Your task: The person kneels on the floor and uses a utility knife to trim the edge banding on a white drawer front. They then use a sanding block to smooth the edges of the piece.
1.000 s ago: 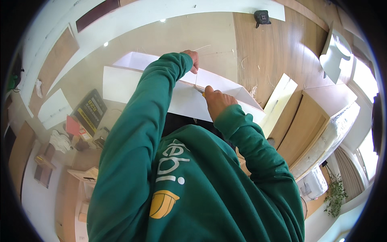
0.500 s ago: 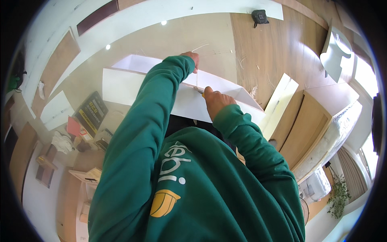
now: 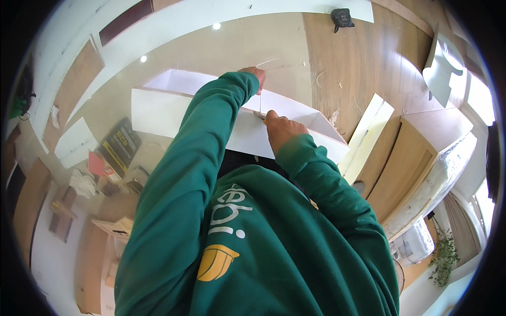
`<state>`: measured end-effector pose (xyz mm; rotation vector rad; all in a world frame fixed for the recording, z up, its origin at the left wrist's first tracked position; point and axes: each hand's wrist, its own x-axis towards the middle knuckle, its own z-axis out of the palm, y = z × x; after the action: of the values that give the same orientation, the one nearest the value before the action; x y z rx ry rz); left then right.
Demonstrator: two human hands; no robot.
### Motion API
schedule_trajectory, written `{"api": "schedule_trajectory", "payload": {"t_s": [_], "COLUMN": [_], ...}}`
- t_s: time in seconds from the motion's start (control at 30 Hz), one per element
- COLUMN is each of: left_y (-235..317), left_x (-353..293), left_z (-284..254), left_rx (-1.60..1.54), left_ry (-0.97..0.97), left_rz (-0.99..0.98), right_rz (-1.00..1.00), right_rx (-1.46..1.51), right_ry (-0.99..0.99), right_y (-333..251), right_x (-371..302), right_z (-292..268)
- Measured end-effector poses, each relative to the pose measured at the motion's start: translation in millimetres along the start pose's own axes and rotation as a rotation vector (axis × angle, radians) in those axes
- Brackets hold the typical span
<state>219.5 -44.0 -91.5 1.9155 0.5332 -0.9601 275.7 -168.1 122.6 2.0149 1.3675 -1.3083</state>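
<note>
A long white box (image 3: pixel 161 112), open on its upper side, lies across in front of me. Over its middle my left hand (image 3: pixel 256 77) is closed on a thin pale strip (image 3: pixel 260 101), which runs down toward the near panel's edge. My right hand (image 3: pixel 283 130) wraps round the handle of a small cutting knife (image 3: pixel 259 114), mostly hidden by the fingers. The knife's tip is at the near panel's upper edge, where the strip comes down. Whether the blade touches the strip is too small to tell.
Thin shavings (image 3: pixel 334 117) lie on the wooden floor to the right. A pale board (image 3: pixel 366 138) lies by the box's right end, beside a wooden cabinet (image 3: pixel 403 163). A black tape measure (image 3: pixel 342 18) sits far off. At left are a dark packet (image 3: pixel 120 146) and a white glove (image 3: pixel 83 184).
My left hand has shifted slightly right, and my right hand slightly left with the knife. Both keep their grip. The view has moved a little.
</note>
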Motion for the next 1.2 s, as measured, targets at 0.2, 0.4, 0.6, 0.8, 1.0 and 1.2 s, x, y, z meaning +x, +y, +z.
{"api": "schedule_trajectory", "payload": {"t_s": [0.2,0.4,0.6,0.8,1.0,1.2], "left_y": [-4.8,20.5,20.5,26.4,22.4,28.6], "left_x": [15.0,6.9,14.1,21.0,28.5,32.5], "left_z": [11.8,1.3,14.5,8.8,15.9,13.5], "left_rx": [0.050,0.101,0.061,0.100,0.099,0.169], "left_ry": [-0.018,0.003,0.003,0.005,0.006,0.085], "left_rz": [0.028,-0.032,0.008,0.009,-0.030,0.068], "right_rz": [0.018,0.028,0.000,0.037,-0.003,0.027], "right_rx": [-0.041,-0.028,0.004,0.002,0.003,-0.039], "right_ry": [-0.004,-0.027,-0.001,-0.005,-0.025,-0.038], "right_y": [6.0,1.7,14.4,15.3,21.0,24.6], "right_x": [-20.0,-4.2,-15.6,-5.5,-18.1,-9.8], "right_z": [-0.1,-3.3,-2.1,7.3,-3.5,1.3]}}
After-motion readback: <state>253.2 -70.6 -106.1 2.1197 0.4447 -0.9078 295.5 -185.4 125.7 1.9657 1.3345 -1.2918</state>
